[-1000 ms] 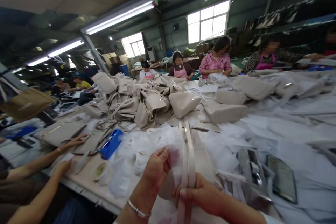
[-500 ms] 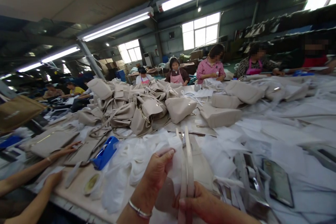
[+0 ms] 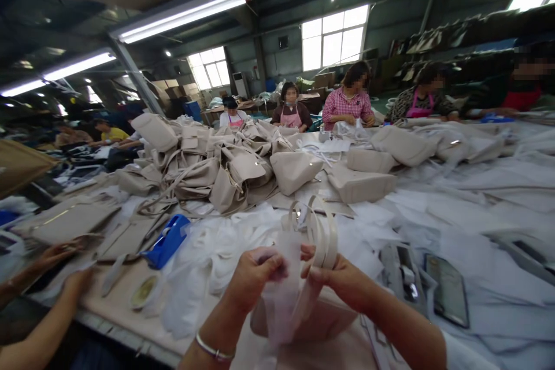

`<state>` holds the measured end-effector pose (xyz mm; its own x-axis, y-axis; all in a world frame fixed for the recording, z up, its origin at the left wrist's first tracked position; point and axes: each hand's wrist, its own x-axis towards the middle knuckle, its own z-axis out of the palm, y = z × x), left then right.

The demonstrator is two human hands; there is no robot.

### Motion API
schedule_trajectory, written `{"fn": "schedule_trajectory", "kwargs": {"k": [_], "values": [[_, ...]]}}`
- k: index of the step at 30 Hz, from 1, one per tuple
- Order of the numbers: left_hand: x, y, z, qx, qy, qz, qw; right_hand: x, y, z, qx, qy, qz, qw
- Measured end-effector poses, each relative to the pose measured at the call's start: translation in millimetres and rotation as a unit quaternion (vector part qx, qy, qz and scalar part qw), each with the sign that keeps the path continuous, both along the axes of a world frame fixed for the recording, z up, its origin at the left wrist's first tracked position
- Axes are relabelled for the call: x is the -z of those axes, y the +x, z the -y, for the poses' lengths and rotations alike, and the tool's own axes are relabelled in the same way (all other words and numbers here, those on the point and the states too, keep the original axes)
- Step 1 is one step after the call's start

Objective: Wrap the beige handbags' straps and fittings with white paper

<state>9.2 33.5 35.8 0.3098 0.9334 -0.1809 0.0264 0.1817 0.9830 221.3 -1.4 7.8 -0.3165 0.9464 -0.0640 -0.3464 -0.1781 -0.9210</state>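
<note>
The left hand (image 3: 255, 277) pinches a translucent white sheet (image 3: 284, 295) between thumb and fingers; the sheet hangs below them, long axis running far to near. The right hand (image 3: 338, 277) grips beige straps (image 3: 326, 234), whose loops arch past the fingers toward the far side. The beige handbag (image 3: 332, 315) sits under both hands, partly hidden by sheet and straps; its near details are blurred.

Far beige bags (image 3: 295, 172) are presenting matt, leather-like surfaces; near straps (image 3: 319, 250) are showing smooth material. A thin white sheet (image 3: 281, 306) is appearing translucent. Left, a blue dispenser (image 3: 168, 243) is looking plastic; right, a phone (image 3: 446, 290) is displaying a glossy face; a bracelet (image 3: 214, 352) is shining, metallic.
</note>
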Motion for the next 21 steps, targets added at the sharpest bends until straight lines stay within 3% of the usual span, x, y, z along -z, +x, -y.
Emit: {"fn": "schedule_trajectory", "kwargs": {"k": [3,8,13,18,21], "values": [[6.1,2,8,0.007,0.008,-0.043,0.999,-1.1,-7,-8,0.012,0.032,0.023,0.999],[15.8,3,14,-0.081,-0.042,-0.029,0.995,8.6,-25,-3,0.042,0.044,0.073,0.995],[14.8,8,18,-0.019,-0.039,0.075,0.996,3.7,-31,5,-0.003,0.034,0.087,0.996],[11.1,14,20,-0.018,-0.031,0.033,0.999,4.6,-32,10,-0.008,0.051,0.08,0.995],[13.0,13,20,-0.033,-0.042,0.053,0.997,9.1,-30,12,-0.008,0.031,0.068,0.997]]}}
